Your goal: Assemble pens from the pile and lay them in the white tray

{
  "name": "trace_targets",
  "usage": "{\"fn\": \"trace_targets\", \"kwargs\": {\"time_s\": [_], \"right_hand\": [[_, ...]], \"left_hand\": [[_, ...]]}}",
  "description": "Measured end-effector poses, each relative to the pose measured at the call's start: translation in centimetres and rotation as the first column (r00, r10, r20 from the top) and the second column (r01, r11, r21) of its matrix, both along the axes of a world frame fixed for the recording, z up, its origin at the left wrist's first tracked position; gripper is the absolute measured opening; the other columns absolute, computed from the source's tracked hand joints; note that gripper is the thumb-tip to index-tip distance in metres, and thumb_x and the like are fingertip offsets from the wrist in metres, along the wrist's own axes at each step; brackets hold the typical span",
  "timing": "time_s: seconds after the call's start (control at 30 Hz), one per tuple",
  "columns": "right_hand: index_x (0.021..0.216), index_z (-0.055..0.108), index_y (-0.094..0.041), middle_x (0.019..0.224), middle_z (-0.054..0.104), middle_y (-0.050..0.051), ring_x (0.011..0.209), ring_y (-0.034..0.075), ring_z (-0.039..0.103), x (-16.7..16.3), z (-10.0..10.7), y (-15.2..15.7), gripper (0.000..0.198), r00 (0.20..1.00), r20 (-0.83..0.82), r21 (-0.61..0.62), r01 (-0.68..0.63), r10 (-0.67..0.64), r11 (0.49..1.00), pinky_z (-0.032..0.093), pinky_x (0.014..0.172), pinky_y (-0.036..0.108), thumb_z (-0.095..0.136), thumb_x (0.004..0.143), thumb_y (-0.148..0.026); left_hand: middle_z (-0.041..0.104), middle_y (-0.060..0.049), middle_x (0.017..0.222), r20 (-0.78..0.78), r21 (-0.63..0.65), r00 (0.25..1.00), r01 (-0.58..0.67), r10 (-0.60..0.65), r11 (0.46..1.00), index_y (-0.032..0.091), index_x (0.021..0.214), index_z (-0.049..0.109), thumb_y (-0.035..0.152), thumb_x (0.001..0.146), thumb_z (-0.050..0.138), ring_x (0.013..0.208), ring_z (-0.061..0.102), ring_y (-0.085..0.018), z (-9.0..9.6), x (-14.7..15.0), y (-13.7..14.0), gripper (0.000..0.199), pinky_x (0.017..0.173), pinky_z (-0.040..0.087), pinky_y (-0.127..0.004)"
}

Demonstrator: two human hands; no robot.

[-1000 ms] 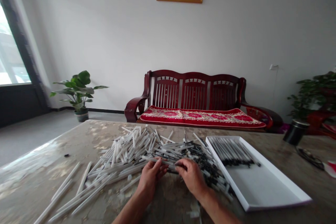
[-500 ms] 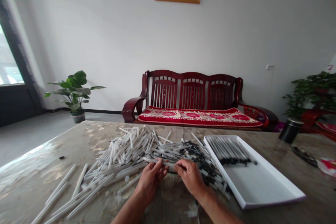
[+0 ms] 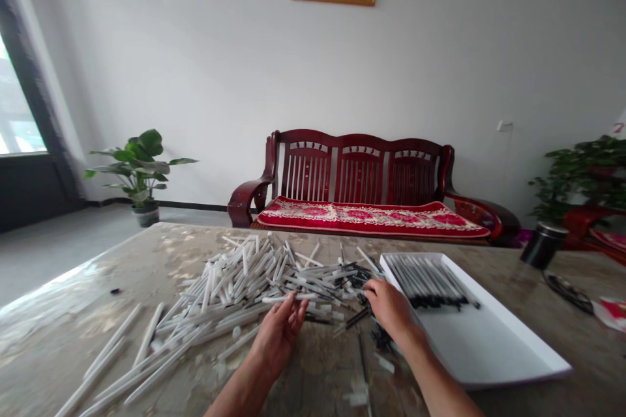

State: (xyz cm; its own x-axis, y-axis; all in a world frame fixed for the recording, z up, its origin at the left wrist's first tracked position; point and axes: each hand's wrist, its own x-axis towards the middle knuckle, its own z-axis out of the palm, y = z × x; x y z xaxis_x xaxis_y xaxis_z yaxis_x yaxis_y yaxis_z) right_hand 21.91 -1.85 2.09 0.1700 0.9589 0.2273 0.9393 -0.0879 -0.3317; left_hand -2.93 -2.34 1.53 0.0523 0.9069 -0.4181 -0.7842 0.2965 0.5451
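Note:
My left hand (image 3: 280,329) pinches a white pen barrel (image 3: 306,296) between thumb and fingers, with the barrel lying crosswise. It is at the near side of a heap of white pen barrels (image 3: 239,273) on the table. To the right, my right hand (image 3: 390,307) reaches into a pile of small black pen parts (image 3: 381,337), fingertips drawn together. Whatever is between those fingertips is too small to make out. Beside that hand stands a shallow white box (image 3: 499,374), where a row of pens with black ends (image 3: 425,277) lies along the far end.
Loose barrels (image 3: 112,342) lie at the table's left. A dark pen refill (image 3: 363,361) lies near the front. Farther right are a black canister (image 3: 542,245) and a dark cable (image 3: 567,292). Behind the table (image 3: 161,241) stands a red wooden bench (image 3: 359,169).
My right hand has left the pen barrel and moved right, to the black parts by the box. My left hand stays nearly in place, keeping the barrel.

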Motion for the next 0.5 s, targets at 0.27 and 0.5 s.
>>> {"fn": "trace_targets", "kwargs": {"time_s": [0.27, 0.5], "right_hand": [[0.098, 0.07, -0.023, 0.102, 0.071, 0.006, 0.098, 0.02, 0.065, -1.7, -0.7, -0.3, 0.016, 0.987, 0.154, -0.047, -0.032, 0.039, 0.998, 0.042, 0.076, 0.026, 0.06, 0.086, -0.021], [0.096, 0.066, -0.021, 0.102, 0.069, 0.007, 0.099, 0.022, 0.063, -2.2, -0.6, -0.5, 0.015, 0.973, 0.224, -0.057, -0.038, 0.049, 0.998, 0.04, 0.077, 0.029, 0.058, 0.085, -0.016]], "left_hand": [[0.07, -0.003, 0.068, -0.003, -0.01, 1.0, 0.02, -0.02, 1.0, 0.012, 0.086, 0.06, 0.004, 0.091, 0.053, 0.062, 0.073, -0.014, 0.0, -0.1, -0.1, 0.011, 0.054, 0.059, -0.015], [0.07, -0.003, 0.067, -0.028, 0.017, 0.999, 0.03, -0.029, 0.999, 0.012, 0.082, 0.061, 0.005, 0.088, 0.058, 0.061, 0.073, -0.014, -0.5, -0.1, -0.3, 0.009, 0.053, 0.059, -0.016]]}}
